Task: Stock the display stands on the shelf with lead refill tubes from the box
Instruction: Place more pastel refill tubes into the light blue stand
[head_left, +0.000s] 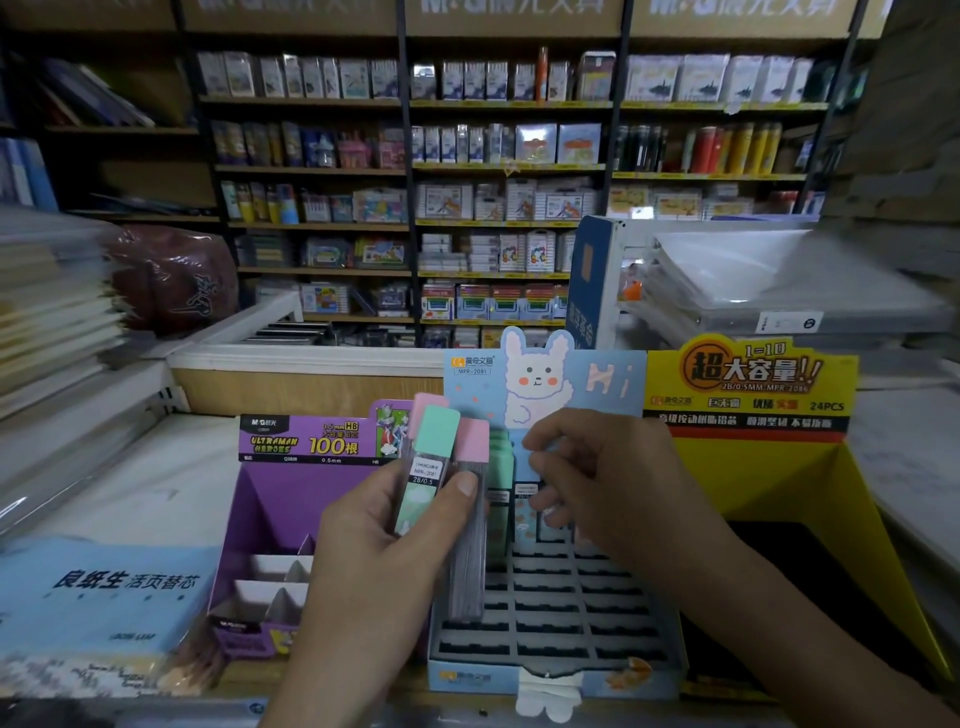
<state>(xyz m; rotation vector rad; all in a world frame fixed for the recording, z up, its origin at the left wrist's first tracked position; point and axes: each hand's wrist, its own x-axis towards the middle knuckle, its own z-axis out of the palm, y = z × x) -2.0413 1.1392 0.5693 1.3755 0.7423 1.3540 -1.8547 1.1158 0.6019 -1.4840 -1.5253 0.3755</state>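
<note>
In a stationery shop, a white shelf surface (156, 483) is carrying the display stands. Nearest, the left hand (384, 561) is gripping a fan of lead refill tubes (431, 467), thumb clamped across them, over the blue stand (571, 597). Just beyond, the right hand (613, 483) is curling its fingers at the stocked tubes (501, 457) in the far rows; whether it is pinching one cannot be told. A purple stand (291, 493) is standing left, a yellow stand (779, 467) right.

A stationery shop: stocked shelves (498, 171) and branded display stands (748, 395).
</note>
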